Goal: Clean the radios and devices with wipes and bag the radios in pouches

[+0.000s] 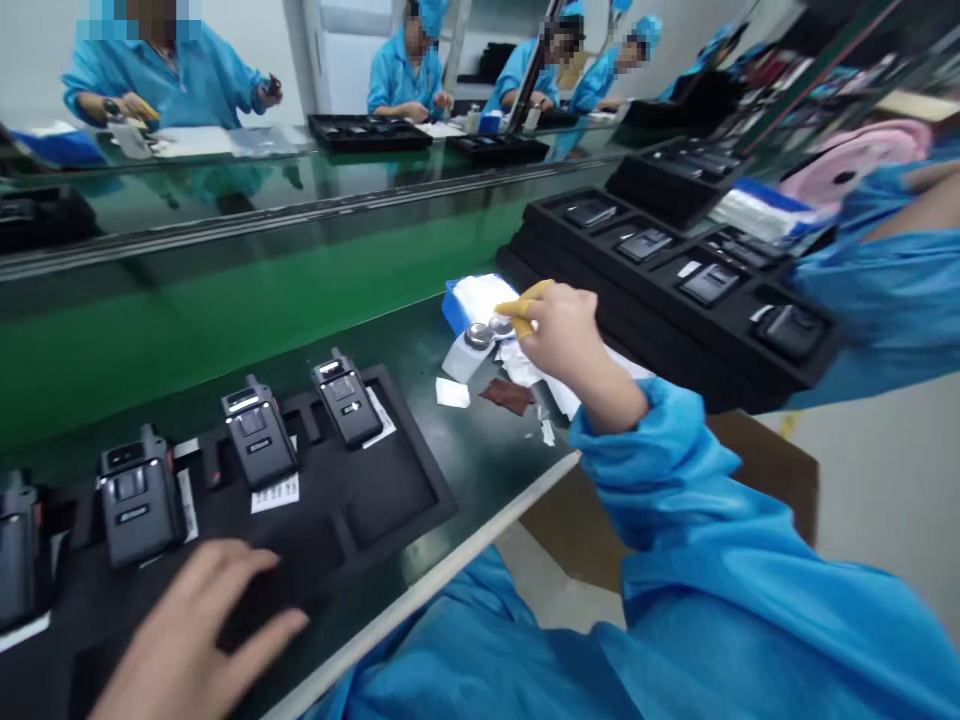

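My left hand (206, 625) is open, thumb and fingers apart, over the near edge of a black foam tray (409, 470). Several dark handheld radios lie in that tray with labels by them, among them one radio (142, 510) just beyond my left fingers, a middle radio (259, 435) and a right radio (347, 400). My right hand (559, 325), yellow covers on its fingertips, is closed in a pinch over a metal-topped bottle and white wipes (484, 292) in a blue box; whatever lies between the fingertips is hidden. A white plastic bottle (466, 355) with a metal top stands close by.
A brown cloth piece (510, 396) and a folded white wipe (452, 393) lie on the dark green bench. Stacked black foam trays (660, 310) with more devices stand at right, beside a neighbour's blue sleeve (892, 280). Across the low green partition (300, 260), several co-workers sit.
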`<state>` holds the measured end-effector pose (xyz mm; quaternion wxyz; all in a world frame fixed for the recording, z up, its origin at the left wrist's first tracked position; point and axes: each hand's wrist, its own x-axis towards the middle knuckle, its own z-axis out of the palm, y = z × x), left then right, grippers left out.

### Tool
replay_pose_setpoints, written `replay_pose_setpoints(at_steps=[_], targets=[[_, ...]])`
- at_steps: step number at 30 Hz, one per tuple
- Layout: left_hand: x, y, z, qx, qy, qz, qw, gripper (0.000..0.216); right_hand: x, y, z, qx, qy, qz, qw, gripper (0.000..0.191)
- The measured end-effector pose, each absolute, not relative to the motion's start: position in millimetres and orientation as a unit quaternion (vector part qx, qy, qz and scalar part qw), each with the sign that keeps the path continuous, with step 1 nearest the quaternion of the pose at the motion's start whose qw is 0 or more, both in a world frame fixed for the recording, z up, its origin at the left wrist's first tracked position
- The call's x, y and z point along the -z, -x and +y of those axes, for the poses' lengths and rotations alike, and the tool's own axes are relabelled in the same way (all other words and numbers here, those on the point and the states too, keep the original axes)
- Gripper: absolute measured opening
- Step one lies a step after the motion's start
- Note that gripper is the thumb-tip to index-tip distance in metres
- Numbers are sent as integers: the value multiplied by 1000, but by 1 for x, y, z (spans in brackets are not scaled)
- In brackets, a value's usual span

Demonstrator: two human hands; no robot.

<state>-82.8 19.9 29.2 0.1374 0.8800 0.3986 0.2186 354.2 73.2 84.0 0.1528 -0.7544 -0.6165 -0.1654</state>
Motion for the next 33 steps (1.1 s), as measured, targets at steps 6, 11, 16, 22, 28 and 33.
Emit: replay_pose_setpoints(at_steps=[6,11,16,22,28,33], targets=[[-10,9,-5,-204,-925,300,114,27,-56,-340,76,183,680,-694,148,27],[-10,8,-12,-177,-929,286,154,33,-56,-345,72,229,639,-707,200,27],[-29,-4,-10,-134,-927,312,158,18,-60,-315,79,231,583,-739,246,25],[-21,-44,3,-176,-896,402,62,38,-47,-250,106,198,513,-805,224,31],[3,-57,10,-144,-890,431,41,79,-30,-212,127,194,436,-858,188,31],[3,-55,10,-143,-891,428,47,70,-23,-213,130,229,427,-861,159,29]])
